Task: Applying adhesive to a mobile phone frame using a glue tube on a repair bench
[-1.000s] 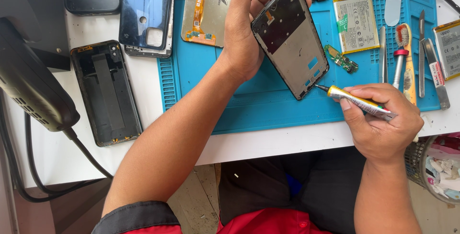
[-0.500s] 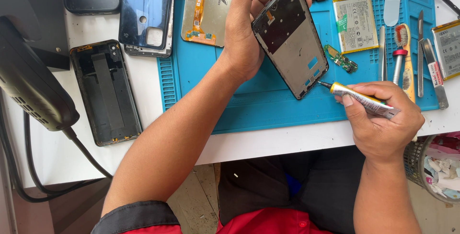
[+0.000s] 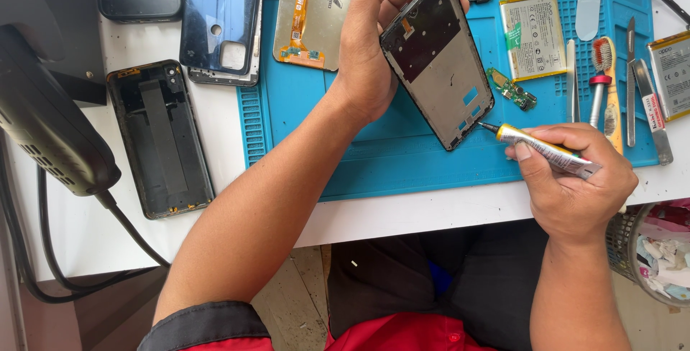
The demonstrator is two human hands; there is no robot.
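My left hand holds a bare phone frame tilted above the blue work mat, gripping its upper left side. My right hand pinches a small metal glue tube. The tube's dark nozzle touches the frame's lower right edge. A small green circuit board lies on the mat just right of the frame.
A phone screen panel, two flat batteries, tweezers, a spudger and a brush lie on the mat. A black phone shell and blue back cover rest on the white table. A dark appliance with cable is at left.
The glue tube's tip has moved slightly up along the frame's lower right edge. My left hand and the frame have stayed put.
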